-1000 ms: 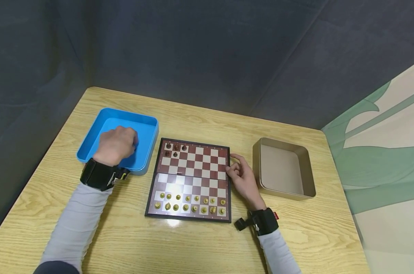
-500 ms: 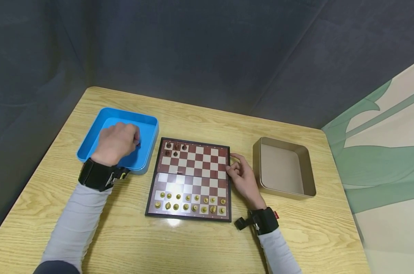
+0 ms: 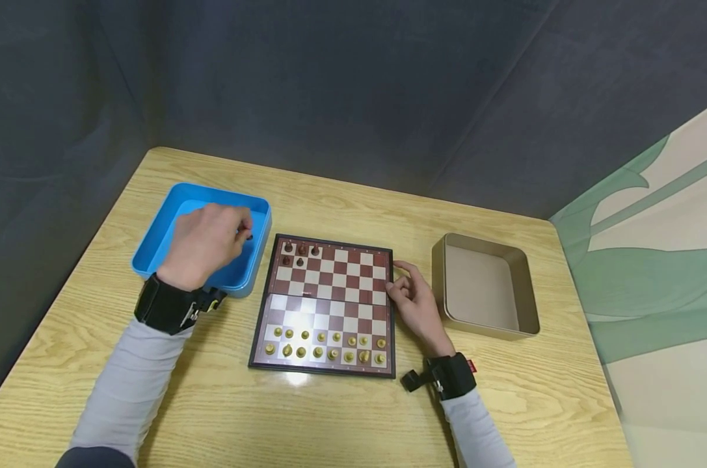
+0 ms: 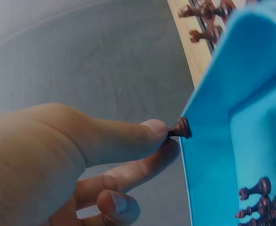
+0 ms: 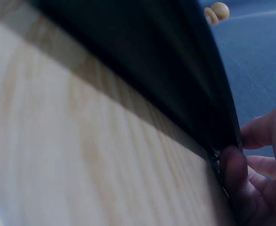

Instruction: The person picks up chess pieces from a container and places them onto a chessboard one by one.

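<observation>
Over the blue box (image 3: 255, 260), my left hand (image 3: 203, 244) pinches a dark brown chess piece (image 4: 181, 128) between thumb and fingertips. Its flared base sticks out beside the box wall in the left wrist view; the rest is hidden by the fingers. More dark pieces (image 4: 262, 202) lie in the box. My right hand (image 3: 414, 305) grips the right edge of the chessboard (image 3: 330, 312), thumb at the top edge and fingers along the side. Several dark pieces (image 3: 302, 250) stand at the board's far left corner. Two rows of gold pieces (image 3: 318, 352) line its near side.
Right of the board stands a gold-coloured open tin (image 3: 484, 286) with nothing in it. The wooden table (image 3: 306, 422) carries everything, and a dark cloth (image 3: 330, 97) hangs behind its far edge.
My left hand has moved right and away from me over the blue box, and a dark piece now shows at its fingertips. My right hand has stayed at the board's edge.
</observation>
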Available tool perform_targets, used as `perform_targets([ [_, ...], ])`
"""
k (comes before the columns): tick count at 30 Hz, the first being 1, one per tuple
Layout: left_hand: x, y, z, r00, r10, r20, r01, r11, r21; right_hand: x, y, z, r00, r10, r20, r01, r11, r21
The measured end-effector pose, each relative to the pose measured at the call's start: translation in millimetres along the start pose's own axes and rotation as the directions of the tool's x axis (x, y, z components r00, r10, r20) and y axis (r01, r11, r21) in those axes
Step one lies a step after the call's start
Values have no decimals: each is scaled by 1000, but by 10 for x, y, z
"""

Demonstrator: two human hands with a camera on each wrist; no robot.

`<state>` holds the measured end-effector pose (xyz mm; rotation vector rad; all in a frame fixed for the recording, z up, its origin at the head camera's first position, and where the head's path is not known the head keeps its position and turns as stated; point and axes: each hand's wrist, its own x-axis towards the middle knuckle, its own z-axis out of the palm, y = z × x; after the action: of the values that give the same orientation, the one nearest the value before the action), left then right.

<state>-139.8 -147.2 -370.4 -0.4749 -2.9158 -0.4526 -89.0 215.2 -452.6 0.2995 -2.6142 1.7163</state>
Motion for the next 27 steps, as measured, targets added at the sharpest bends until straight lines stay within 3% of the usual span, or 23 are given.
perform_targets([
  [8, 12, 179, 39, 994, 88, -57, -89, 996, -23, 2, 1, 0, 1000, 2, -3, -2, 1000, 0],
  [17, 40, 396, 186, 981, 189, -50, -192, 978, -85, -2, -2, 7, 1000, 9, -1, -9, 1000, 7],
  [27, 81, 531, 310, 972, 227, -53, -232, 966, -117, -9, -3, 1, 1000, 19, -10, -19, 1000, -6],
])
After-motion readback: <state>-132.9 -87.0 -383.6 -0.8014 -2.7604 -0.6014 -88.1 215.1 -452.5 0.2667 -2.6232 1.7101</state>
